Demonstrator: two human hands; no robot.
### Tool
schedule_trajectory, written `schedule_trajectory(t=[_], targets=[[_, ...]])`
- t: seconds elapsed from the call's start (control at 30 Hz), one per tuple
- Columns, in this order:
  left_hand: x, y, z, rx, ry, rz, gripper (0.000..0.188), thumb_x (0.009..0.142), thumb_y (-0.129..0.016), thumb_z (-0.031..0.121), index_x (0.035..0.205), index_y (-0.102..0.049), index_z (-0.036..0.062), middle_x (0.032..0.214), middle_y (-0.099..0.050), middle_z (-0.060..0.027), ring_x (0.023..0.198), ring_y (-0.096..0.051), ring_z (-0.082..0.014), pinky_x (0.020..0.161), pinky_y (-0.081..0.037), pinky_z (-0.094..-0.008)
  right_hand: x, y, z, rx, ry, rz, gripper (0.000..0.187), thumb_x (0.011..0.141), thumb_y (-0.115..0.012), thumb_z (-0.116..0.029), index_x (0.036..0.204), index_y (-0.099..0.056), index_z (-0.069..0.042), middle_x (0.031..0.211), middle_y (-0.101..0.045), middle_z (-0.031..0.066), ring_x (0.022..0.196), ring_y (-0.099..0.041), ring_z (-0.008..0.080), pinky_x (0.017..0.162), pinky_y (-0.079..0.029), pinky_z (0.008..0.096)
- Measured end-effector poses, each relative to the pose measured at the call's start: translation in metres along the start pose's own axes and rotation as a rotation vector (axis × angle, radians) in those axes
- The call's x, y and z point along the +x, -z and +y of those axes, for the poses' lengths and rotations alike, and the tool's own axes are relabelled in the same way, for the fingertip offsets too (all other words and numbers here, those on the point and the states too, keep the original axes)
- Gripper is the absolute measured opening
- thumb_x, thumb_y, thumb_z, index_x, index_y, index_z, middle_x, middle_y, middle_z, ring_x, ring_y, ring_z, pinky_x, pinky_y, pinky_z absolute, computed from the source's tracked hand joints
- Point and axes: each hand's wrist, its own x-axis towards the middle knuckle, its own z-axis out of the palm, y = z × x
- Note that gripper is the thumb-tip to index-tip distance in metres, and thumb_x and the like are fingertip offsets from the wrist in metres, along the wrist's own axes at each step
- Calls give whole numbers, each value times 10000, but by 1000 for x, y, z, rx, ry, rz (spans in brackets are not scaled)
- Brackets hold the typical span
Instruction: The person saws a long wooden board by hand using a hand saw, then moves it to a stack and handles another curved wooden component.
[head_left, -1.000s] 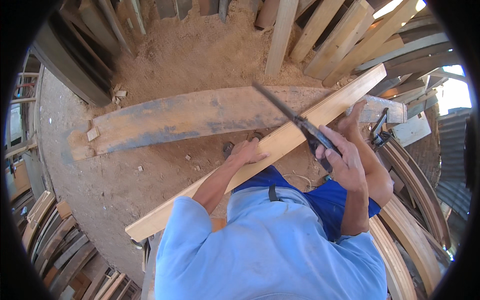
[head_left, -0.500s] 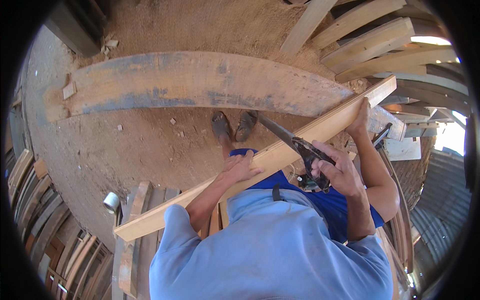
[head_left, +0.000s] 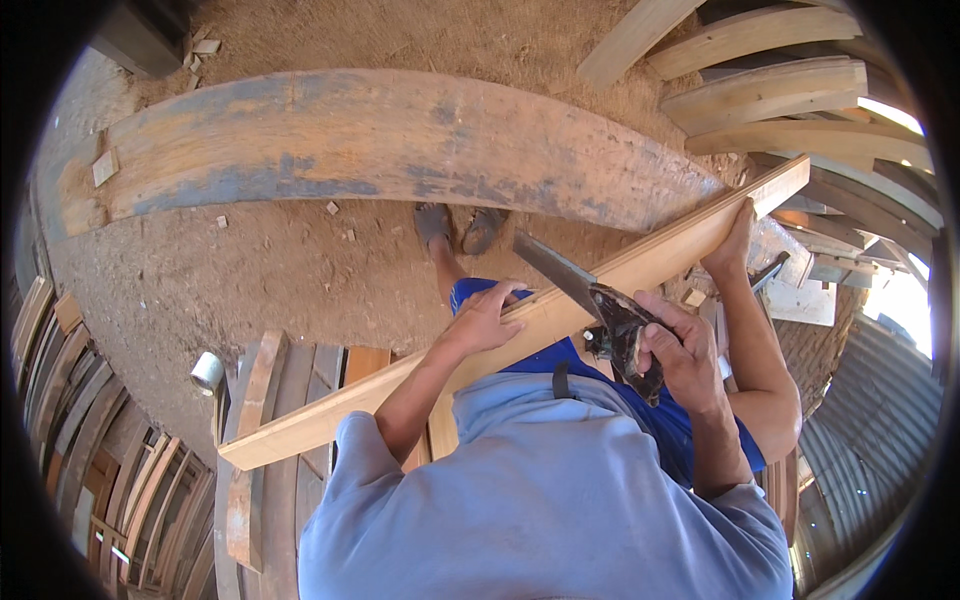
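A long pale wooden board [head_left: 668, 254] lies slantwise across my lap, its far end up to the right. My left hand [head_left: 487, 318] grips the board near its middle, fingers bent over its far edge. My right hand [head_left: 682, 352] is closed around the black handle of a handsaw [head_left: 555, 270]. The saw's blade crosses the board and points away to the left, its tip beyond the far edge. My bare right foot [head_left: 732, 235] presses on the board near its far end. Whether the teeth are in the wood cannot be made out.
A broad curved plank [head_left: 400, 140] lies on the dusty ground ahead. Stacked timbers stand at the far right [head_left: 770, 95] and the left [head_left: 80, 420]. A white can [head_left: 207, 371] is beside the wooden bench [head_left: 290, 500]. A pair of sandals [head_left: 483, 230] rests by the plank.
The saw has slid back toward me, with my right hand slightly lower. My left hand stays on the board, its fingers a little more raised. The whole view has shifted slightly.
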Motion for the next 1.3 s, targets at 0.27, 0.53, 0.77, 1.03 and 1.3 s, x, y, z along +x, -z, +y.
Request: schedule_trajectory(t=[0.27, 0.53, 0.77, 1.03, 1.3], targets=[[5, -7, -7, -172, 49, 35, 629, 787, -791, 195, 1367, -581, 75, 1174, -701, -155, 1080, -679, -324, 969, -531, -403, 8, -4, 0, -66, -56, -10, 426, 992, -516, -70, 1360, -530, 144, 790, -620, 44, 634, -583, 89, 605, -486, 237], [9, -3, -7, -99, -109, -30, 588, 806, -747, 158, 1373, -602, 97, 1241, -664, -185, 1159, -633, -344, 1028, -492, -396, 15, -4, 0, -112, -78, -24, 423, 991, -503, -67, 1356, -535, 144, 782, -617, 47, 619, -574, 89, 594, -481, 237], [11, -2, -1, -99, -43, -73, 566, 818, -724, 162, 1367, -602, 93, 1270, -653, -190, 1203, -612, -347, 1039, -486, -396, 19, -8, -2, -100, -104, -48, 422, 986, -501, -59, 1353, -535, 147, 786, -613, 46, 619, -571, 88, 592, -480, 237], [14, -8, -9, -84, -36, -91, 561, 825, -705, 186, 1367, -587, 99, 1311, -631, -184, 1231, -592, -350, 1085, -448, -409, 21, -16, -18, -152, -146, -47, 412, 987, -500, -58, 1341, -540, 149, 790, -610, 40, 617, -567, 82, 571, -476, 240], [10, -9, -6, 44, -68, -30, 542, 833, -688, 195, 1361, -597, 114, 1323, -617, -185, 1264, -557, -361, 1101, -431, -421, 19, -20, -20, -161, -109, -58, 394, 982, -500, -54, 1319, -561, 142, 781, -611, 33, 607, -566, 71, 552, -464, 233]])
